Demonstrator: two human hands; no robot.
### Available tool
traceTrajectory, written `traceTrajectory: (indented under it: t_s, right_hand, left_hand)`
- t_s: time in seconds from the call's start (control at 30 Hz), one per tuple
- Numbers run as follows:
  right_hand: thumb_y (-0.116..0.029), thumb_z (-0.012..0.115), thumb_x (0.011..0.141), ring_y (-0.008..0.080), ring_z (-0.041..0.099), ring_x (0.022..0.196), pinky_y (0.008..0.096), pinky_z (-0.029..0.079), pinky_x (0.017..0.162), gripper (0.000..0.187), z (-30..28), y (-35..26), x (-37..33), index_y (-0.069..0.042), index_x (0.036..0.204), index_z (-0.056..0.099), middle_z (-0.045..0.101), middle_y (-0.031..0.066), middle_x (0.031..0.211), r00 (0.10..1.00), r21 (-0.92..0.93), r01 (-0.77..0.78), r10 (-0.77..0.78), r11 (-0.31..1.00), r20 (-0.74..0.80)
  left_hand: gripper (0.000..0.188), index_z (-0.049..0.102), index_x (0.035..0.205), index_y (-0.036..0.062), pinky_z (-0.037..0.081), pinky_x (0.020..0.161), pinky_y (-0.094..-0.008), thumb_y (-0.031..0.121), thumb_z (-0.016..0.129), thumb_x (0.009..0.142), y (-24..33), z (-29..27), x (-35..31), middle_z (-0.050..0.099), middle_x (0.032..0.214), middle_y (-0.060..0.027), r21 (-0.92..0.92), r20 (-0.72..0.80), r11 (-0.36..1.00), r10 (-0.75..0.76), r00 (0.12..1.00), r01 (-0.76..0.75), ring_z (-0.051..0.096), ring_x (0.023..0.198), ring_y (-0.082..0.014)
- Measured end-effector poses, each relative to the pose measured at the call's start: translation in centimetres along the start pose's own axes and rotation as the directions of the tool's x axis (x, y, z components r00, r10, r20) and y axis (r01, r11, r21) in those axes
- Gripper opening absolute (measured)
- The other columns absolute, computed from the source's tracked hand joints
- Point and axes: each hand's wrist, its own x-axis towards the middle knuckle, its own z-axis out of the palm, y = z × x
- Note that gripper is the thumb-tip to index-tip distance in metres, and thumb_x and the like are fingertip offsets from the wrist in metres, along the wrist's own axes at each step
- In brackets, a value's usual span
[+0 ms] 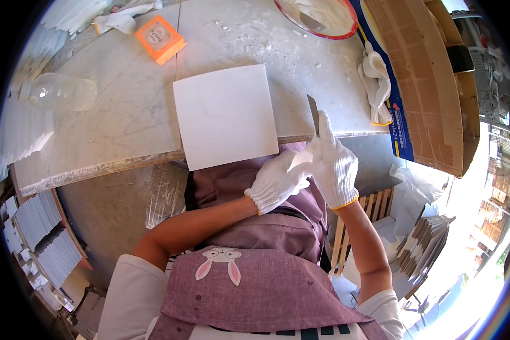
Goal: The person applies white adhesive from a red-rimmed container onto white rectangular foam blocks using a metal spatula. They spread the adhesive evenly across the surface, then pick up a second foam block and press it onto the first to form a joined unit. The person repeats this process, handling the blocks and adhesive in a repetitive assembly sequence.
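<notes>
Both my hands wear white knitted gloves with yellow cuffs and meet in front of the table's front edge. In my right hand [335,167] is a narrow, flat metal scraper blade [313,115], pointing up and away, with a finger stretched along it. My left hand [281,180] is bent in against the right one, its fingers curled. Whether it grips anything there is hidden. Left of the blade lies a square white tile [226,116], its near edge sticking out over the table edge. Nothing touches the tile from above.
The pale stone table [119,130] carries an orange box [160,39], a clear plastic jar [62,92] and loose white gloves [375,79]. A red-rimmed tub [328,17] of white paste holds another blade. A large cardboard box [422,79] stands at right. Stacked sheets [38,224] are at lower left.
</notes>
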Motion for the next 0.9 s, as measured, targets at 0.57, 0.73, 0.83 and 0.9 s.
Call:
traceTrajectory:
  t_s: [0.57,0.73,0.83,0.9]
  right_hand:
    - [-0.008,0.064,0.083,0.0336,0.069,0.073,0.0406,0.055,0.063,0.071,0.9,0.1,0.1,-0.007,0.15,0.041,0.071,0.0147,0.097,1.0,-0.03,0.008,-0.009,1.0,-0.009]
    - [-0.007,0.063,0.084,0.0347,0.069,0.075,0.0402,0.056,0.065,0.07,1.1,0.3,0.1,-0.007,0.15,0.04,0.07,0.0163,0.099,1.0,-0.03,0.0,0.0,1.0,-0.001]
    - [-0.008,0.064,0.084,0.0344,0.069,0.077,0.04,0.056,0.066,0.07,1.1,0.3,0.2,-0.008,0.15,0.04,0.07,0.0162,0.101,0.999,-0.026,-0.028,0.029,0.999,0.036]
    - [-0.008,0.067,0.082,0.0343,0.069,0.078,0.0394,0.056,0.068,0.074,1.0,0.3,0.3,-0.007,0.151,0.039,0.07,0.0173,0.102,0.997,-0.028,-0.046,0.047,0.999,0.065]
  left_hand:
    - [0.015,0.059,0.096,0.0008,0.05,0.066,-0.0295,0.015,0.057,0.1,-1.6,0.2,0.4,0.06,0.087,-0.0031,-0.435,0.036,0.899,0.073,0.997,-0.05,0.056,0.075,-0.011]
    - [0.022,0.058,0.096,-0.0001,0.05,0.064,-0.0302,0.02,0.064,0.098,-0.6,0.1,0.2,0.061,0.084,-0.0048,-0.037,-0.013,0.994,0.1,0.995,-0.1,0.056,0.074,-0.011]
    - [0.021,0.059,0.106,-0.0018,0.048,0.064,-0.0255,0.018,0.063,0.099,0.4,0.2,-0.1,0.06,0.087,-0.0017,0.037,-0.022,0.997,0.068,0.997,-0.067,0.056,0.076,-0.0078]
    - [0.022,0.06,0.111,-0.0029,0.048,0.067,-0.0235,0.017,0.061,0.1,-0.7,0.1,0.5,0.06,0.089,-0.0002,0.105,0.003,0.987,0.125,0.992,-0.125,0.057,0.079,-0.0068]
